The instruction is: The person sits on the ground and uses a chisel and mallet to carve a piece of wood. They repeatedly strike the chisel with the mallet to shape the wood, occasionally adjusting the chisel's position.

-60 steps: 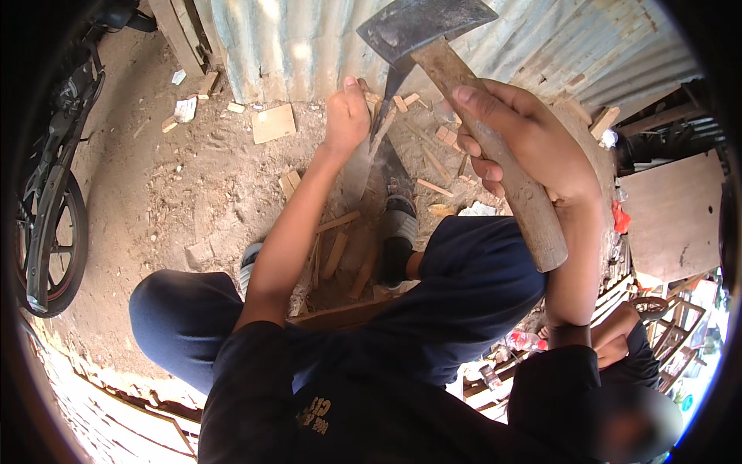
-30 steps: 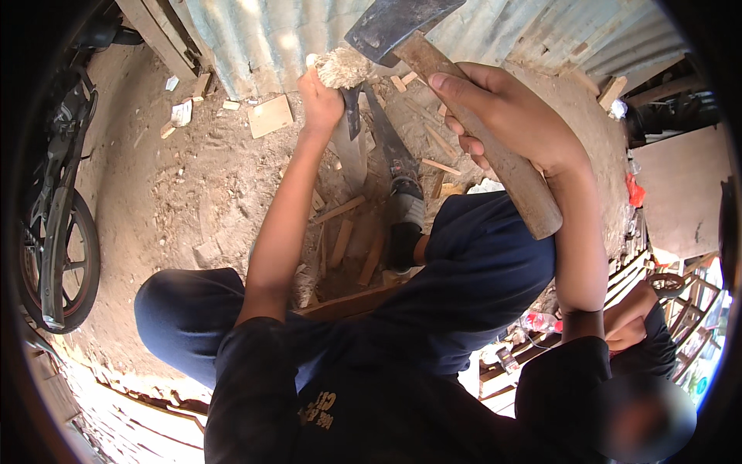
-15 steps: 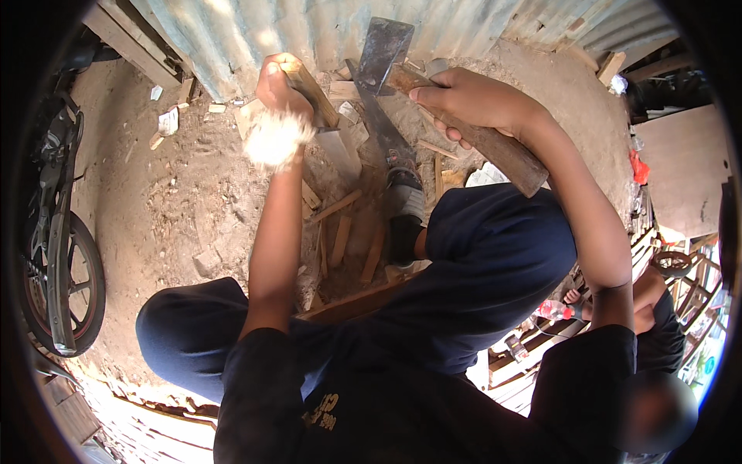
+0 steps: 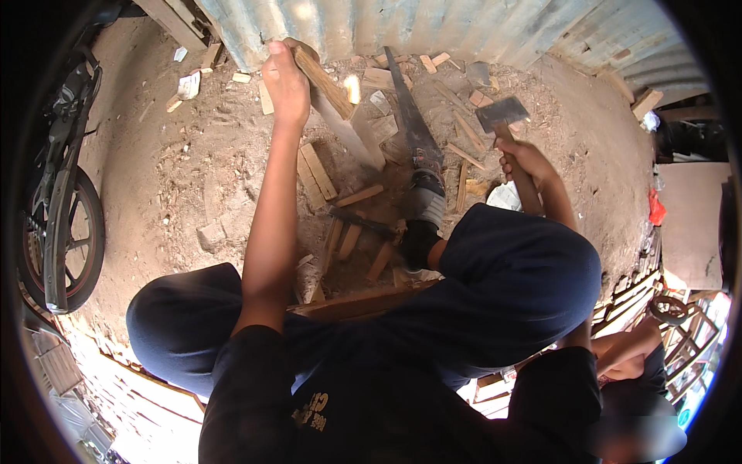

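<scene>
My left hand (image 4: pixel 286 85) is closed around the upper end of a piece of wood (image 4: pixel 326 83), whose pale side slopes down toward the ground. My right hand (image 4: pixel 527 164) grips the wooden handle of a hatchet (image 4: pixel 502 114), just below its dark, flat metal head. The hatchet is held to the right, above my bent right knee and apart from the wood. Between the hands lies a handsaw (image 4: pixel 410 108), its dark blade pointing away from me. The near end of the saw meets my foot (image 4: pixel 423 240), so its handle is hard to make out.
Offcuts (image 4: pixel 317 174) and chips litter the dirt floor. A corrugated metal wall (image 4: pixel 402 27) stands close ahead. A motorcycle (image 4: pixel 66 224) is parked at left. Another person (image 4: pixel 630 352) sits behind at lower right, near a wooden board (image 4: pixel 692 224) leaning on the right.
My right hand has swung the hatchet down and to the right, away from the wood. My left hand keeps its hold. The bright sun patch has left my left wrist.
</scene>
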### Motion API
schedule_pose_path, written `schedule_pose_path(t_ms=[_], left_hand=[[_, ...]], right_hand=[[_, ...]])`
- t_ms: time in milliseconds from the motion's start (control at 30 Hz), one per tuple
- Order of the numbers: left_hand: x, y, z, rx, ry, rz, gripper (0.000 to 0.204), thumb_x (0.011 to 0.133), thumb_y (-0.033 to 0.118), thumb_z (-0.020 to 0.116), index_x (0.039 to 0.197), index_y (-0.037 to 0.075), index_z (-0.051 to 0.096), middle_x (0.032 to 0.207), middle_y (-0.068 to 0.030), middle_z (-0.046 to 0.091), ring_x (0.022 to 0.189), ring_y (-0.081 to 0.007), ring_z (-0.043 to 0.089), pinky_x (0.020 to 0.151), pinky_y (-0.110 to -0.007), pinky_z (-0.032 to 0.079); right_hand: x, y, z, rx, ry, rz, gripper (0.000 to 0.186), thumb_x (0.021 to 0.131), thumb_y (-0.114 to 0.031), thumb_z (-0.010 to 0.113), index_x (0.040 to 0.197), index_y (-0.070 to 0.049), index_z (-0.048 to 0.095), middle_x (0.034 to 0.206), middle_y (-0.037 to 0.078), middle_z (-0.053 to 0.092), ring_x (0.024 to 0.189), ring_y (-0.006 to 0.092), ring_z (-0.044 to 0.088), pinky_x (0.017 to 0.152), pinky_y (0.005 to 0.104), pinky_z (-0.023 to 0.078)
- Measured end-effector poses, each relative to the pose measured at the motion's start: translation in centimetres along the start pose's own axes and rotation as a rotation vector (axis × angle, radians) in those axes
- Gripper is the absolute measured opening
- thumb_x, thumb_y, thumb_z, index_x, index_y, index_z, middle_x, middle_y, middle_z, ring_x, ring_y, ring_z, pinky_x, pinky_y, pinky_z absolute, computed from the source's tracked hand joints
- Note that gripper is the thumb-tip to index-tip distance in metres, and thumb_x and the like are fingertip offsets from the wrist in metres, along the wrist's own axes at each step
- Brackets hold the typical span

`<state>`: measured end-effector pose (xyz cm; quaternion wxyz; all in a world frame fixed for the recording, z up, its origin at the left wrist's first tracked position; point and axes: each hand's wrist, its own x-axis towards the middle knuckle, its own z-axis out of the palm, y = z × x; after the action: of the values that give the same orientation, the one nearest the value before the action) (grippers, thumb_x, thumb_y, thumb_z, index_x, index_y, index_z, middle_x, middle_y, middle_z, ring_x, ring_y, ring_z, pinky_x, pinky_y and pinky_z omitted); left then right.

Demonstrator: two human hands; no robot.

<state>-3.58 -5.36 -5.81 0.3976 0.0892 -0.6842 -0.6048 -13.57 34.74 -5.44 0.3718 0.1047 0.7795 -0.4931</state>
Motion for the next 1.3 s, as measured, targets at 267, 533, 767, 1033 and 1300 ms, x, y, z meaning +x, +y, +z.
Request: schedule_pose_path(t_ms=[267, 533, 767, 1033, 1300], left_hand=[[-0.4, -0.6, -0.3, -0.178, 0.069, -0.074, 0.034, 0.098, 0.035, 0.065, 0.094, 0.002, 0.056, 0.079, -0.0048, 0.061, 0.07, -0.0132, 0.062, 0.064, -0.03, 0.052], [-1.0, 0.5, 0.3, 0.03, 0.188, 0.025, 0.034, 0.104, 0.034, 0.052, 0.108, 0.001, 0.059, 0.082, -0.002, 0.058, 0.083, -0.011, 0.062, 0.075, -0.029, 0.052], [-0.8, 0.5, -1.2, -0.1, -0.048, -0.061, 0.053, 0.106, 0.044, 0.045, 0.127, -0.001, 0.063, 0.096, -0.009, 0.068, 0.09, -0.0144, 0.063, 0.086, -0.033, 0.052], [-0.7, 0.6, -2.2, -0.102, -0.101, -0.079, 0.062, 0.105, 0.049, 0.043, 0.117, -0.007, 0.066, 0.105, -0.0153, 0.07, 0.092, -0.0215, 0.067, 0.089, -0.038, 0.053], [-0.3, 0.8, -1.6, -0.049, -0.107, -0.038, 0.059, 0.106, 0.046, 0.041, 0.11, -0.006, 0.068, 0.107, -0.0149, 0.07, 0.088, -0.0206, 0.068, 0.086, -0.036, 0.054]], right_hand=[[9.8, 19.3, -0.4, 0.411, 0.016, 0.249, 0.027, 0.092, -0.031, 0.068, 0.091, -0.005, 0.06, 0.072, 0.007, 0.064, 0.064, 0.022, 0.065, 0.06, 0.0345, 0.053], [7.8, 20.1, 5.4, -0.921, 0.299, 0.192, 0.03, 0.093, -0.033, 0.065, 0.093, -0.003, 0.061, 0.076, 0.011, 0.067, 0.072, 0.029, 0.068, 0.065, 0.0392, 0.055], [6.3, 15.8, 13.3, -0.93, -0.002, -0.56, 0.034, 0.094, -0.035, 0.059, 0.099, -0.001, 0.062, 0.084, 0.023, 0.069, 0.084, 0.0446, 0.066, 0.077, 0.0534, 0.052], [7.8, 14.8, 24.4, -1.067, -0.544, -0.841, 0.053, 0.085, -0.037, 0.07, 0.122, -0.002, 0.055, 0.101, 0.022, 0.067, 0.095, 0.04, 0.066, 0.08, 0.0496, 0.054], [8.1, 18.5, 25.5, -1.146, -0.632, -0.669, 0.07, 0.08, -0.026, 0.075, 0.136, -0.003, 0.041, 0.097, 0.023, 0.067, 0.089, 0.0415, 0.067, 0.076, 0.0489, 0.054]])
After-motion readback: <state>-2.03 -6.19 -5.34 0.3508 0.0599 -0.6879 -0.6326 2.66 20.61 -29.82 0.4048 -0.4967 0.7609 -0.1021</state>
